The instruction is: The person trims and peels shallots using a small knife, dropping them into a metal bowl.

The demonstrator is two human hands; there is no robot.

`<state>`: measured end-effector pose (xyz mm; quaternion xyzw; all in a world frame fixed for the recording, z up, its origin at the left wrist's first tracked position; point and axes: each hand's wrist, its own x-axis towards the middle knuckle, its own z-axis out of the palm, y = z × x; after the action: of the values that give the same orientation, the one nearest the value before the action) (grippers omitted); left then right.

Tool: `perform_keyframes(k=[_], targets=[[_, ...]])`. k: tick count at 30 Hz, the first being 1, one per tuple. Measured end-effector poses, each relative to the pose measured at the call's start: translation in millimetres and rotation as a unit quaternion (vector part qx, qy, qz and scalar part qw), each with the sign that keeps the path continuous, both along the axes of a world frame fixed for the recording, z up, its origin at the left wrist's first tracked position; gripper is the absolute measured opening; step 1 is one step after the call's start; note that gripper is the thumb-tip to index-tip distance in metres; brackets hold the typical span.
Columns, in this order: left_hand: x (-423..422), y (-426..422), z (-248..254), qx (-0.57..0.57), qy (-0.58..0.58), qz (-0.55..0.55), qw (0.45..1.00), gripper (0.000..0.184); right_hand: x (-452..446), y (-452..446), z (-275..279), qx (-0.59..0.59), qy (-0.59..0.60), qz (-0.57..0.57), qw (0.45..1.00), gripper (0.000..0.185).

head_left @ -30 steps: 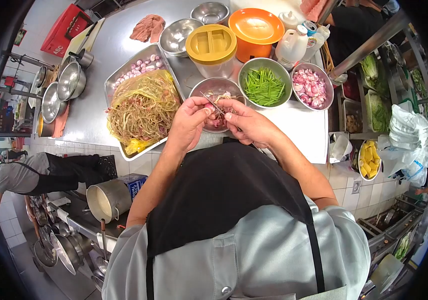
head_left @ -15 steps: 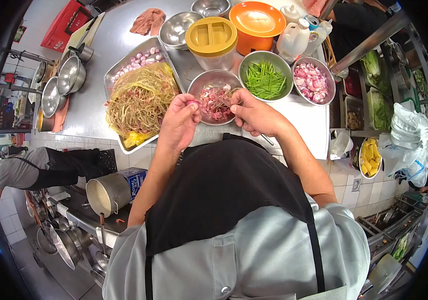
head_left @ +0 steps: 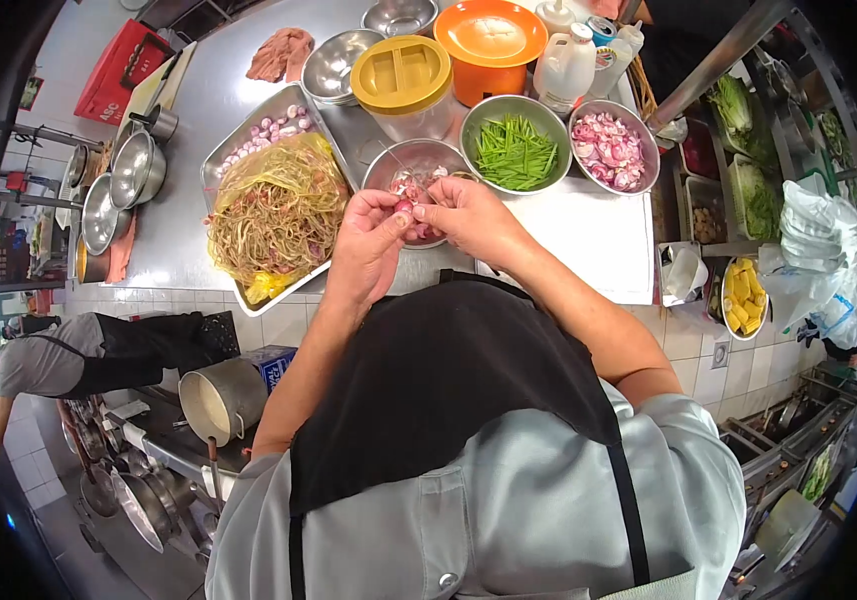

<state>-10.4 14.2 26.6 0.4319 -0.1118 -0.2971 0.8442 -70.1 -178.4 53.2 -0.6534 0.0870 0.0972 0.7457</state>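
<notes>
My left hand (head_left: 367, 242) pinches a small pink shallot (head_left: 405, 207) between thumb and fingers. My right hand (head_left: 481, 217) meets it from the other side, thumb and fingertips closed against the same shallot. Both hands are over the near rim of a steel bowl (head_left: 377, 172) that holds reddish shallot skins (head_left: 411, 186); my fingers cover part of its contents. To the left, a metal tray (head_left: 211, 160) carries a yellow net bag of unpeeled shallots with dry stalks (head_left: 274, 215), and loose peeled shallots (head_left: 269, 130) lie at its far end.
Right of the skins stand a bowl of cut green vegetables (head_left: 517, 152) and a bowl of peeled shallots (head_left: 609, 150). Behind are a yellow-lidded tub (head_left: 402, 78), an orange container (head_left: 490, 45) and a white bottle (head_left: 565, 68). Another person (head_left: 49, 362) bends at the far left.
My right hand has moved left and now touches the shallot in my left hand; before, the hands were apart. A thin metal end that showed below my right hand is out of sight.
</notes>
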Motion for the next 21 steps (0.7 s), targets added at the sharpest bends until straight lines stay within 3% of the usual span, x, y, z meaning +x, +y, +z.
perform_keyframes(k=[6, 9, 12, 16, 21], targets=[[0, -4, -3, 0.0, 0.01, 0.002, 1.0, 0.018, 1, 2, -5, -0.107, -0.059, -0.012, 0.992, 0.025], [5, 1, -9, -0.025, 0.066, -0.005, 0.998, 0.017, 8, -1, -7, -0.319, -0.091, -0.035, 0.943, 0.031], [5, 3, -1, -0.012, 0.087, -0.013, 0.996, 0.019, 12, -13, -15, -0.353, -0.097, -0.01, 0.931, 0.034], [10, 0, -12, 0.006, 0.079, -0.009, 0.997, 0.026, 11, -13, -19, -0.334, -0.149, -0.014, 0.931, 0.048], [16, -4, -17, -0.012, 0.073, 0.034, 0.997, 0.029, 5, -14, 8, -0.134, -0.063, 0.042, 0.988, 0.047]])
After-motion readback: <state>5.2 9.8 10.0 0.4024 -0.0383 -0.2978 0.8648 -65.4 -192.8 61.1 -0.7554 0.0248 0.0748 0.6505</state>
